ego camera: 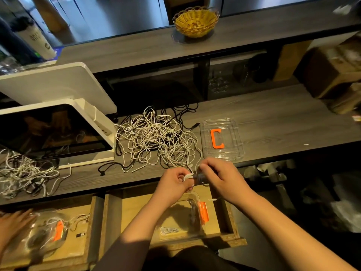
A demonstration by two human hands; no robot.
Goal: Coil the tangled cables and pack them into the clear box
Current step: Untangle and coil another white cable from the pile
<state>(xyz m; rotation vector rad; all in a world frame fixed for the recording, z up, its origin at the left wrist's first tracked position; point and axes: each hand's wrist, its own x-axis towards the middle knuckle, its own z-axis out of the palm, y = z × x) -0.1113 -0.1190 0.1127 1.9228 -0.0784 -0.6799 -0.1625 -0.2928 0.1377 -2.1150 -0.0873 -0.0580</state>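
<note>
Both hands pinch: left hand (pixel 174 183) a small white coil (pixel 188 176), right hand (pixel 218 176) its free strand. The clear box (pixel 182 218) sits directly beneath them, left hand nearer.

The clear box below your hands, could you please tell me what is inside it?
Inside the clear box, one small coiled white cable lies at the near end. The left forearm and its shadow cover the rest.
</note>
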